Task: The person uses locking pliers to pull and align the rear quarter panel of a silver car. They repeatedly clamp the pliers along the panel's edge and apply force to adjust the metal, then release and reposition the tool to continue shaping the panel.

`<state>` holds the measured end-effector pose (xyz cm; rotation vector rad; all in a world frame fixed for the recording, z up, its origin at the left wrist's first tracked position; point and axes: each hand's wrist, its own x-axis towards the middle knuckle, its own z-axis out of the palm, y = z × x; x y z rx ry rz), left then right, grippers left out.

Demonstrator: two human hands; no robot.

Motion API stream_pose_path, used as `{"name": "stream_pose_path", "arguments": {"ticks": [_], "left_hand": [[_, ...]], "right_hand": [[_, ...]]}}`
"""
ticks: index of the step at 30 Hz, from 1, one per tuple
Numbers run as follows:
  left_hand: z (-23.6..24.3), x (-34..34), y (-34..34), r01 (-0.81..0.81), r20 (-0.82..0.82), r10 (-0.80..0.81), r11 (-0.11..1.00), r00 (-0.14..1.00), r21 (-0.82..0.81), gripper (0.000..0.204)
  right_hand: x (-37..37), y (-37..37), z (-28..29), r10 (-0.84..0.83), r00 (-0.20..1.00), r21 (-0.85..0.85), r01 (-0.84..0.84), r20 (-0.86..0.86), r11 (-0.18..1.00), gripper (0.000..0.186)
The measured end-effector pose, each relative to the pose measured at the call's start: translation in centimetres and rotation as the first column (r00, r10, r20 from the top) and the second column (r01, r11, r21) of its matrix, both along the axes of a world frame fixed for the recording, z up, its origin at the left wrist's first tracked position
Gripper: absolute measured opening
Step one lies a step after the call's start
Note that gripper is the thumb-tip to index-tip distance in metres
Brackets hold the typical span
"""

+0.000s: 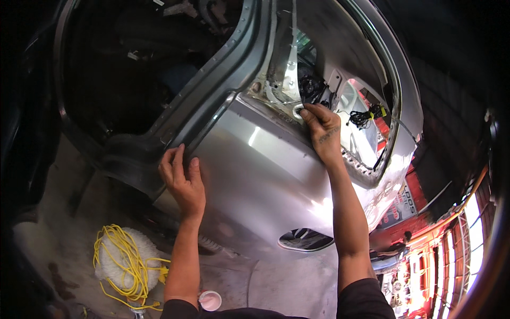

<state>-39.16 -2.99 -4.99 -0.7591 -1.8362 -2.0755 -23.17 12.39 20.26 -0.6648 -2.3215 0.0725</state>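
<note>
- Two hands flanked the silver quarter panel [260,170].
- Left hand [184,179] sat loosely spread at the doorframe [199,117] edge; light touch seemed best.
- Right hand [324,132] looked narrow, couldn't tell if holding anything.

Car panel [260,173] is slvr-gry, cord [135,263] yel, sleeves [366,299] blk.

From here I make out stained grey concrete floor [292,279] — white tub [211,301] on it, shaggy white pad [150,247] under looped yellow cord [139,282].
</note>
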Motion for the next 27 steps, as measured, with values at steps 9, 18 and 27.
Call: {"name": "stream_pose_path", "arguments": {"ticks": [9,18,27], "left_hand": [[-4.0,5.1,-3.4,0.074,0.191,-0.048,0.989,0.98,-0.13,0.075],[-11.7,12.0,-5.5,0.267,0.673,-0.188,0.963,0.715,-0.015,0.098],[-14.3,15.7,-6.8,0.437,0.922,-0.383,0.841,0.062,0.319,0.107]], "right_hand": [[0.3,0.9,-0.1,0.053,0.997,-0.025,-0.054,-0.05,0.998,0.018],[0.2,1.4,-0.1,0.064,0.997,0.074,-0.06,-0.045,0.995,0.02],[0.6,2.1,-0.7,0.067,0.998,0.044,-0.067,-0.003,0.997,0.026]]}}
